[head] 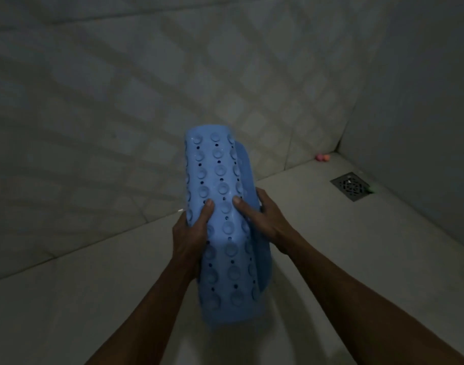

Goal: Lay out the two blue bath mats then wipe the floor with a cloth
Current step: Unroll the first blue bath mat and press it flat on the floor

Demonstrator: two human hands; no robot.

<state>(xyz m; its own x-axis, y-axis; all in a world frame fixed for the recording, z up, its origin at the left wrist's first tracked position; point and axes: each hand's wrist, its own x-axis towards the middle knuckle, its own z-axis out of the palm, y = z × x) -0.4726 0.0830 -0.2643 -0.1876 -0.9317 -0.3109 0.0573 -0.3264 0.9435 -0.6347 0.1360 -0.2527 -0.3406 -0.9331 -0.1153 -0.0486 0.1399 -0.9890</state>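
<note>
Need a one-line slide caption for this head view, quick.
Both hands, left hand and right hand, grip a rolled blue bath mat, suction cups outward, above the tiled floor near the drain.

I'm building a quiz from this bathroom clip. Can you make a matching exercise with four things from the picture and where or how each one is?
Things:
1. blue bath mat
2. floor drain
3. small pink and orange objects
4. left hand

Places or states:
A. lying in the far corner where floor meets wall
B. rolled up, suction cups facing out, held off the floor
C. gripping the roll's left side, thumb on the front
D. set into the floor on the right, near the wall

Pairs: 1-B, 2-D, 3-A, 4-C
</note>
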